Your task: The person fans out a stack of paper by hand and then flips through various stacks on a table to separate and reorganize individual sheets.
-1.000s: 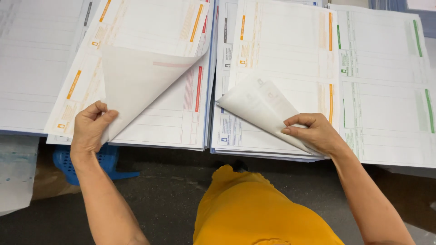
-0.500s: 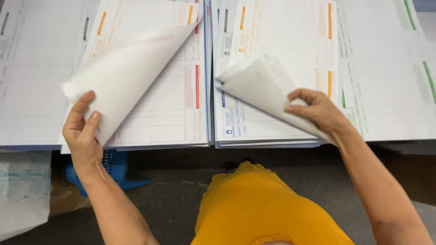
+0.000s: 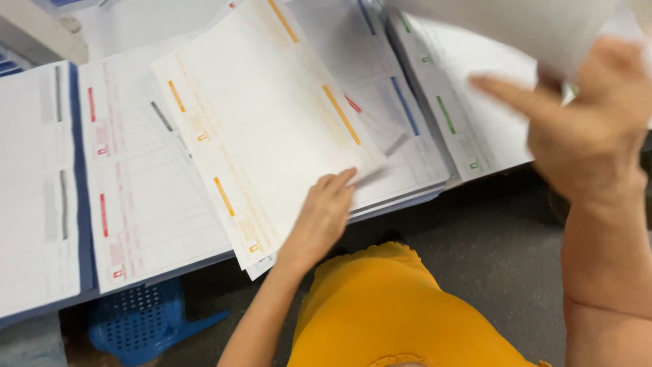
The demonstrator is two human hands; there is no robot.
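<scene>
Orange-striped and white, the printed sheet (image 3: 261,129) lies slantwise across the stacks, and the left hand (image 3: 324,214) rests on its lower right edge. The fingers (image 3: 337,182) of that hand lie together and flat, pressing down on the paper near its corner; whether the thumb is tucked under the sheet cannot be told. The right hand (image 3: 589,129) is raised close to the camera and blurred, its forefinger pointing left while the other fingers are closed on a pale loose sheet (image 3: 523,24) that hangs above it across the top right of the view.

Under the orange-striped sheet lies a stack of forms with red bars (image 3: 129,204), and left of that, a stack with grey bars (image 3: 34,190). To the right of the left hand sits a stack with blue bars (image 3: 394,115), and beyond it, partly behind the right hand, a stack with green bars (image 3: 462,122). All the stacks lie side by side on the table (image 3: 41,30), their near edges overhanging a dark floor (image 3: 489,251). A blue perforated plastic stool (image 3: 146,319) stands on the floor beneath the left stacks. The person's yellow-orange garment (image 3: 394,312) fills the bottom middle of the view.
</scene>
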